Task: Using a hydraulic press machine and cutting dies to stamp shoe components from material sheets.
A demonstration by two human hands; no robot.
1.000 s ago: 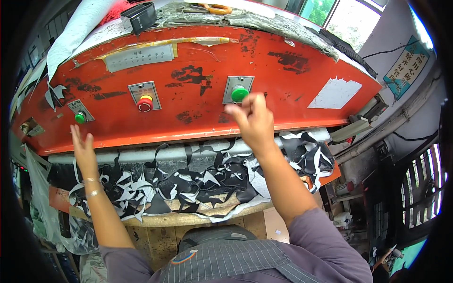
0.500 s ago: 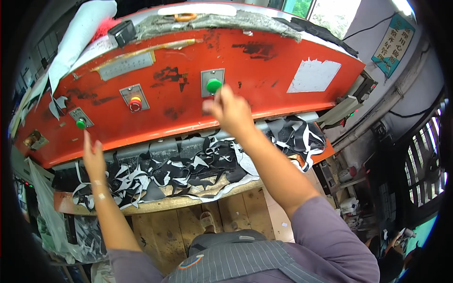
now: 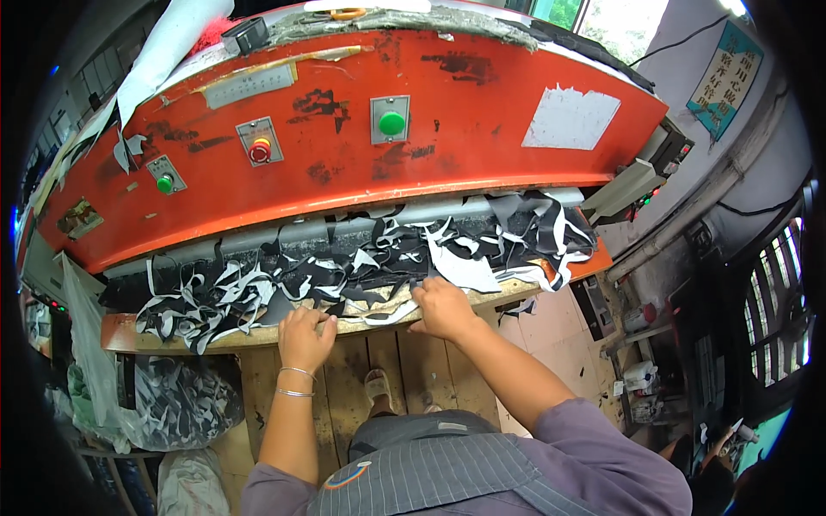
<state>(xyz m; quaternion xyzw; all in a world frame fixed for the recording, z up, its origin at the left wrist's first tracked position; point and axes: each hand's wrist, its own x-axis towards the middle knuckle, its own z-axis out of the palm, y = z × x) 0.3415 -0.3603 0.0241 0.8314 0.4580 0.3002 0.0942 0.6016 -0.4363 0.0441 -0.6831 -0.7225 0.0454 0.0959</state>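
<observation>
Left hand (image 3: 305, 340): on tan, slab-like board (image 3: 245, 340); clench unclear.
Right hand (image 3: 443, 310): same front edge; grasp unclear.
Board: beneath hands; likely stiff, heavy; edge hold.
Black-and-white, curling strip scraps (image 3: 364, 259): just beyond hands; probably light, limp.

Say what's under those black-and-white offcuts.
Under the offcuts, a worn wooden board shows along the front, and a dark, speckled surface toward the back. Whatever the tangles cover is hidden.
</observation>
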